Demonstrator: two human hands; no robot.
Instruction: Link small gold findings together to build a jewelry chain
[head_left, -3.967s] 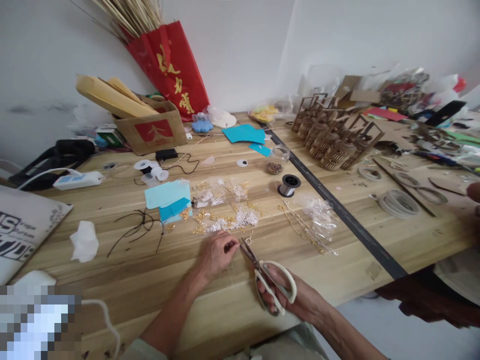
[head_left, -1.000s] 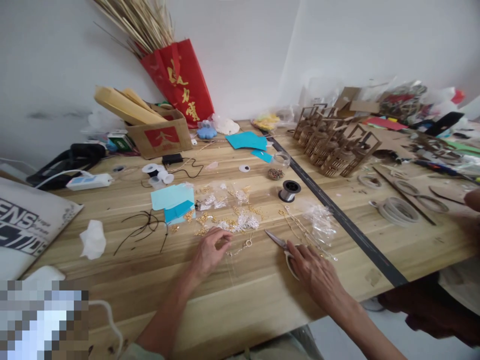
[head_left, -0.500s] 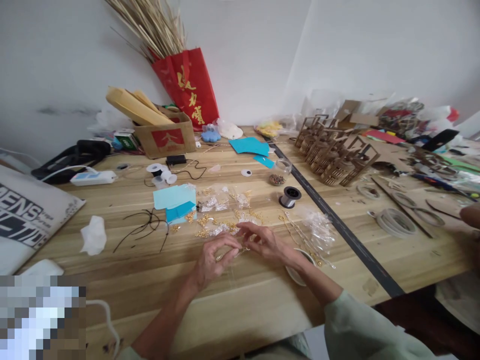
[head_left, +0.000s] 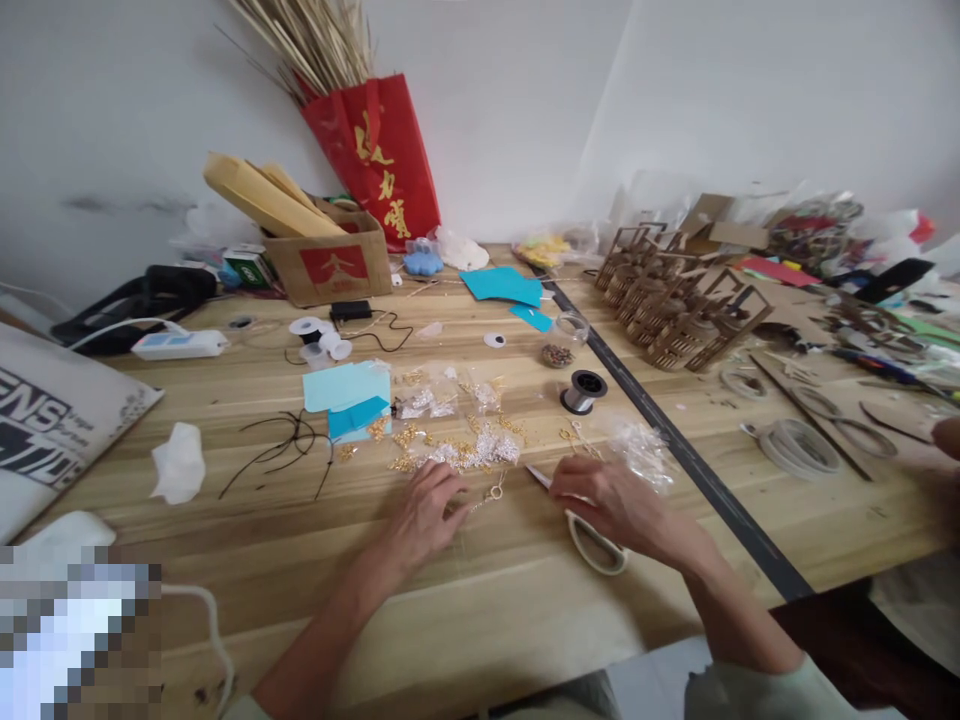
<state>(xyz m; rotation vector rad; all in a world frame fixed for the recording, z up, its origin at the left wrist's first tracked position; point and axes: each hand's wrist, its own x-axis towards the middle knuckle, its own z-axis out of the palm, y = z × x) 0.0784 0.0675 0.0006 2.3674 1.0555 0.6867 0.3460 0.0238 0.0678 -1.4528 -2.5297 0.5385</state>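
Note:
My left hand [head_left: 426, 512] rests low over the table with its fingers curled, pinching a thin silvery chain [head_left: 478, 505]. A small gold ring [head_left: 495, 491] sits at the chain's free end on the wood. To the right, my right hand [head_left: 611, 500] is closed over the middle of a pair of scissors [head_left: 598, 548]. Their blade tip points left and the pale handle loop shows below the hand. Just beyond my left hand lies a pile of silver and gold beads and findings [head_left: 480, 447]. Other chains [head_left: 581, 437] lie partly hidden behind my right hand.
A wire spool [head_left: 583, 391] and a clear jar [head_left: 561, 345] stand ahead. Plastic bags [head_left: 641, 447] lie right of my right hand. Blue paper [head_left: 349, 390] and black cords [head_left: 296, 445] lie left. Brown wooden lantern-like frames [head_left: 675, 300] stand back right; another person's hand [head_left: 946, 435] shows at the right edge.
My right hand has left the chain beside my left hand and moved right onto the scissors. The left hand has stayed near its place, keeping the chain.

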